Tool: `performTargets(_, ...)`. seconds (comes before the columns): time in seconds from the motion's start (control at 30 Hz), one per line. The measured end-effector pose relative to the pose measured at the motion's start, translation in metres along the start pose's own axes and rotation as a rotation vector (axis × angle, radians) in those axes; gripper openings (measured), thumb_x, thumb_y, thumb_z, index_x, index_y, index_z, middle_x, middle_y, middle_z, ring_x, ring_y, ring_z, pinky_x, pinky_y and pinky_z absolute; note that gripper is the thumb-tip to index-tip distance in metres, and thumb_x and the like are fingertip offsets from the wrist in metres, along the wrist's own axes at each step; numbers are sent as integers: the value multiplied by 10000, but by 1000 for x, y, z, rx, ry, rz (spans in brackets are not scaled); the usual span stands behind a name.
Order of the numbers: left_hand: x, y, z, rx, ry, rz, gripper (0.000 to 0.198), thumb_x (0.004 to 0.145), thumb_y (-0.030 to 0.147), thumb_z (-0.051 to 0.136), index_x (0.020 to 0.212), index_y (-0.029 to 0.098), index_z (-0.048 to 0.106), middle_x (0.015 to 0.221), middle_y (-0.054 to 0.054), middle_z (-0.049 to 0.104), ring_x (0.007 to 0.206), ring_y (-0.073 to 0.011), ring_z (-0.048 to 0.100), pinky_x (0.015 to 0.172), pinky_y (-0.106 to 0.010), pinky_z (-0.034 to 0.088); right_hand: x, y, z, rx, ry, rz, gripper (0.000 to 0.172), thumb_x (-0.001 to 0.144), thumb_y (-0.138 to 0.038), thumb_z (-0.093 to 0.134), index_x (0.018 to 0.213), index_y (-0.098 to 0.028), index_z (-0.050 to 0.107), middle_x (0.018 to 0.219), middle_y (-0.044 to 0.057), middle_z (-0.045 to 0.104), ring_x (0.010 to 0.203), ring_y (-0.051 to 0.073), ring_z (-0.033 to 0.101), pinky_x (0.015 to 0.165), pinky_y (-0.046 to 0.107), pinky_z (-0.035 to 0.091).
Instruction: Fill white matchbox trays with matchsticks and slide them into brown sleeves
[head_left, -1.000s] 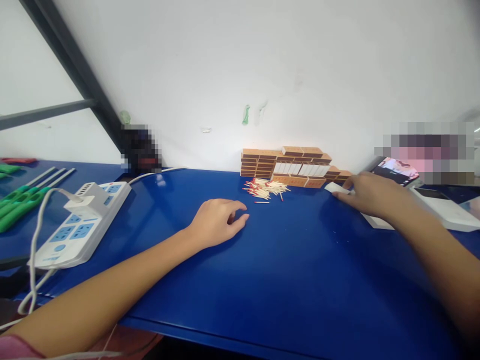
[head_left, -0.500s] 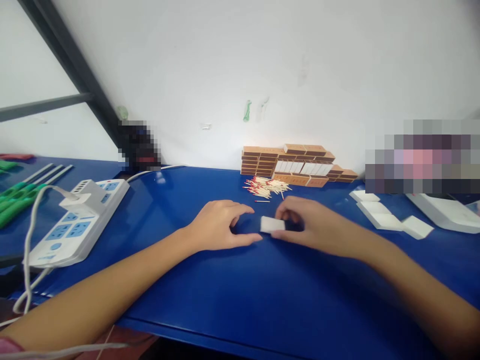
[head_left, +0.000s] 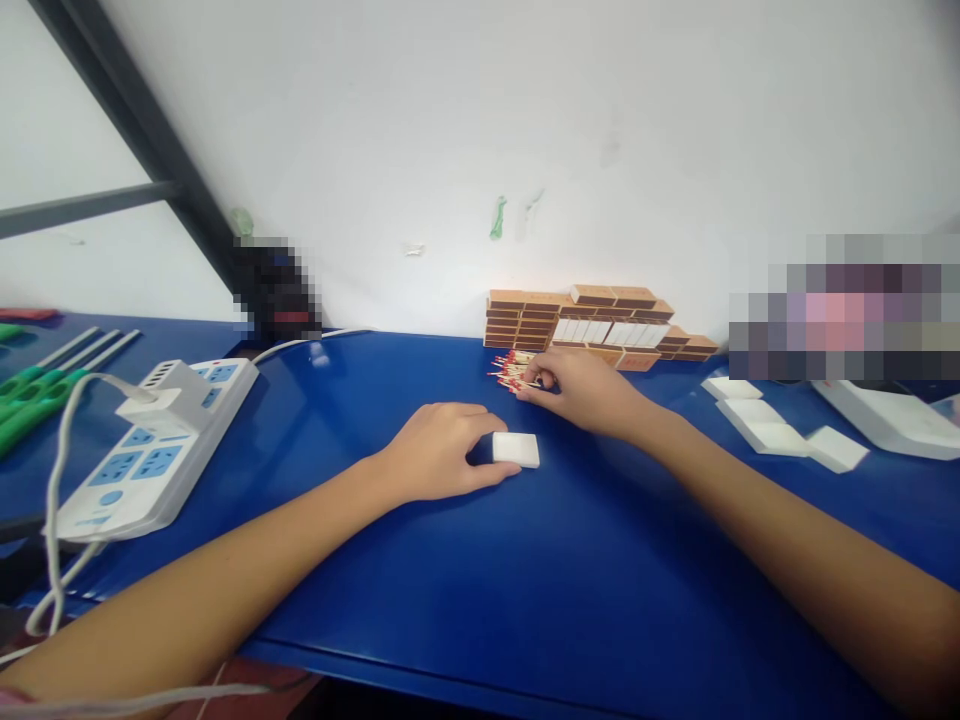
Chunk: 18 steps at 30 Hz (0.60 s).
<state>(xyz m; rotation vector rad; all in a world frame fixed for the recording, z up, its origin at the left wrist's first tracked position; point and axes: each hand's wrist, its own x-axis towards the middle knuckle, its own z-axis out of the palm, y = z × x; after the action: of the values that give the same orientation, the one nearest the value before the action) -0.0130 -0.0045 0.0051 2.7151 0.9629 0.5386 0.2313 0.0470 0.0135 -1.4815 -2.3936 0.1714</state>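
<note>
Left grip (head_left: 439, 450) is closed on the white tray (head_left: 516, 449), thumb and fingers pinching its left end. The tray lies flat on the table (head_left: 600, 580), centre front. Half a second ago the right grip (head_left: 581, 390) had that tray. It has let go and moved back to the match pile (head_left: 512, 370), fingers curled onto the red-tipped sticks; can't tell if any are pinched.

Just behind the pile, stacked matchboxes (head_left: 577, 322) sit against the white wall (head_left: 525, 120). Spare white trays (head_left: 765, 432) lie to the right, power strip (head_left: 150, 450) and green-handled tools (head_left: 30, 390) to the left. Table is glossy blue.
</note>
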Motion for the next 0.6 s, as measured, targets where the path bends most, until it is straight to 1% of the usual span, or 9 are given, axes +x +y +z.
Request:
performTargets(0.1,0,-1,1,1,-3,-2,319,927,476,695,1094,209,747,875,-7,706,752,-162,627,647,-288,393,-1,-2,-1,30,-47,10,222,929,-365,669,793,-207,592,816,46,651,718,188,551,620,304,328)
performTargets(0.2,0,-1,1,5,-7,-5,312,931,471,691,1097,213,748,878,-11,711,754,-166,633,638,-286,388,-4,1,-3,67,-69,15,233,925,-378,673,786,-210,593,783,37,642,695,185,541,614,306,330)
performTargets(0.4,0,0,1,6,-7,-3,301,933,460,692,1104,219,749,891,-10,724,776,-171,647,664,-293,406,-16,10,-3,105,-32,-47,223,921,-410,684,856,-214,599,804,24,622,707,181,530,635,306,337)
performTargets(0.6,0,1,0,8,-6,-8,307,932,466,695,1107,220,751,893,-8,730,769,-171,652,657,-296,407,-16,11,-2,155,-52,-74,196,938,-401,664,873,-218,637,802,23,616,720,184,540,647,305,339)
